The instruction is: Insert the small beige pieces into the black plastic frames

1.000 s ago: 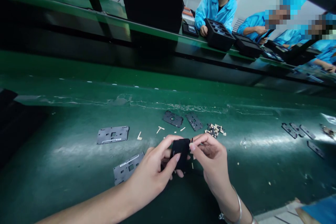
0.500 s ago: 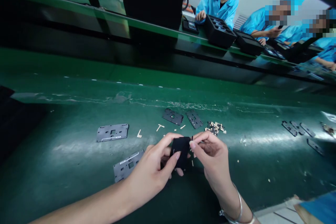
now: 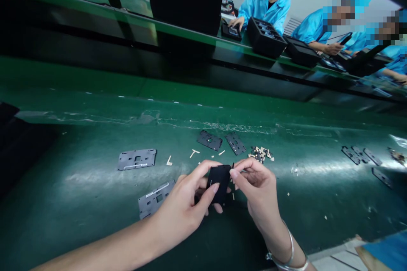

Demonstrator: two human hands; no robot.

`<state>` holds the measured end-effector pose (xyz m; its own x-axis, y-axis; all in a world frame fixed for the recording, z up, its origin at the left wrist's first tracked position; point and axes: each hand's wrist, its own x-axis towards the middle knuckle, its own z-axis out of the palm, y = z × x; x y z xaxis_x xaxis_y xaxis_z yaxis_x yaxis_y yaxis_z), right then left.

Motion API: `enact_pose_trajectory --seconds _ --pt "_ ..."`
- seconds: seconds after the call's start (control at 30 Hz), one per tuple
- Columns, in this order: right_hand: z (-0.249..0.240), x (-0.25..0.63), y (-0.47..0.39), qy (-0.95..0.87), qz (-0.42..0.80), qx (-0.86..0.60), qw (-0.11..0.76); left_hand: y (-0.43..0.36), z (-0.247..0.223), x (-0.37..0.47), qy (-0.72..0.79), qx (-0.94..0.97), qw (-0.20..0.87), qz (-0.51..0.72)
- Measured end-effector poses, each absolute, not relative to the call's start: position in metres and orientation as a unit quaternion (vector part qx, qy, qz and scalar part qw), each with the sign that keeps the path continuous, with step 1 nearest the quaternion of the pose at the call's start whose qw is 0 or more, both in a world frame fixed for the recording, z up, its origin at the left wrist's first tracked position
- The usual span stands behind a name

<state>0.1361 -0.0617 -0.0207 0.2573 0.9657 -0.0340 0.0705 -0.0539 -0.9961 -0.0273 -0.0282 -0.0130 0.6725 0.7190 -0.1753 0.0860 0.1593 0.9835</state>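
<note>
A flat black part (image 3: 219, 180) is held tilted in my left hand (image 3: 190, 203), thumb on its face and fingers behind it. At its upper right corner, my right hand (image 3: 257, 186) pinches a small dark strip (image 3: 233, 166) between thumb and index finger. Whether the strip is joined to the part cannot be made out. Beyond my hands lie two dark plates (image 3: 209, 140) with cutouts and a pile of small beige and black pieces (image 3: 260, 154). A grey plate (image 3: 155, 199) is partly covered by my left forearm.
Another grey plate (image 3: 137, 159) lies at the left, near thin beige pieces (image 3: 169, 161). Several dark parts (image 3: 351, 155) rest at the right. Behind a raised ledge, people in blue work beside black boxes (image 3: 265, 38). A dark object (image 3: 25, 148) stands far left.
My hands and the black part have barely moved. Across the ledge, one person's hand has come down onto a small device, and another person's hand holding a black object has shifted.
</note>
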Motion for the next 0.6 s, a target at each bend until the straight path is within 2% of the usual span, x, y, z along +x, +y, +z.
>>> enact_pose_trajectory --seconds 0.43,0.6 --pt "-0.019 0.1395 -0.0567 -0.39 0.479 -0.59 0.519 -0.0242 -0.0097 -0.0284 0.31 0.591 0.705 0.239" --pt "-0.0176 0.1403 -0.0571 -0.382 0.51 -0.552 0.538 -0.025 -0.0141 -0.0264 0.296 0.513 0.762 0.262"
